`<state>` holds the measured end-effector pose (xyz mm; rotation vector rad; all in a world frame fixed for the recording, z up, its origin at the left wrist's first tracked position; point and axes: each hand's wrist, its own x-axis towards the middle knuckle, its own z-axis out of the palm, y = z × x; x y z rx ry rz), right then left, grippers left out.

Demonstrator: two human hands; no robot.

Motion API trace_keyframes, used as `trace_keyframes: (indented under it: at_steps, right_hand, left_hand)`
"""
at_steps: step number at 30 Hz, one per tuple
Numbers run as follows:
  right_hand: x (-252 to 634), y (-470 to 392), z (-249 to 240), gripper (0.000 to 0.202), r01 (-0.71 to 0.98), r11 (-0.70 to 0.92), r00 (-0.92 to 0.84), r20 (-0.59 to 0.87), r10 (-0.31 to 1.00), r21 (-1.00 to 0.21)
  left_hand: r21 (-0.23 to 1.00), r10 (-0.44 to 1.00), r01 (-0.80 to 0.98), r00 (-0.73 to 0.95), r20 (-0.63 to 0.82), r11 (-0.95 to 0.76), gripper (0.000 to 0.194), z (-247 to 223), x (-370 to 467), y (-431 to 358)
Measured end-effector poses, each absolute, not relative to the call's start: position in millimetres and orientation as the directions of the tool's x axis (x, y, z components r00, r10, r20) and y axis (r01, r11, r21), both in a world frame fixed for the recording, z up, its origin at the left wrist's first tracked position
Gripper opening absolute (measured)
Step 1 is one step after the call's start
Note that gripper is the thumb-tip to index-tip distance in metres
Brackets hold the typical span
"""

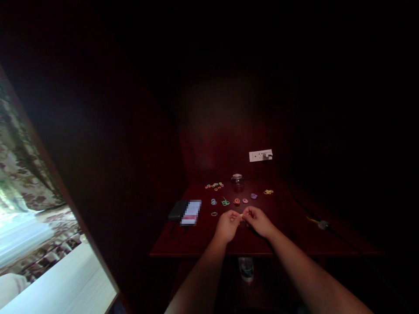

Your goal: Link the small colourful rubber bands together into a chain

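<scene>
My left hand and my right hand meet above the dark red table, fingertips almost touching. Between them both pinch a small yellow hair tie, mostly hidden by the fingers. Just beyond my hands, more hair ties lie grouped by colour: blue ones, green ones, orange-red ones, a pink one, purple ones and yellow ones. A single greyish hair tie lies left of my left hand.
Mixed hair ties are scattered at the back, near a clear lidded jar. On the left are a phone and a black box with a cable. A socket is on the back wall. A bottle stands below the table.
</scene>
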<state>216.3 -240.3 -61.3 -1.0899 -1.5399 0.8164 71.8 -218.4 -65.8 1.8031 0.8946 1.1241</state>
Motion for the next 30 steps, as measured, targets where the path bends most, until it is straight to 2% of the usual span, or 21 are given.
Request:
trace_keyframes:
  at_steps: [25, 30]
  right_hand:
    - [219.9, -236.4, -66.3, 0.022, 0.214, 0.352, -0.083, 0.342, 0.936, -0.911]
    - [221.5, -234.8, -67.7, 0.019, 0.225, 0.376, -0.094, 0.365, 0.926, -0.899]
  left_hand:
    - [0.867, 0.858, 0.223, 0.380, 0.345, -0.447, 0.029, -67.7, 71.0, -215.6]
    - [0.874, 0.869, 0.223, 0.364, 0.336, -0.431, 0.023, -65.7, 71.7, -216.7]
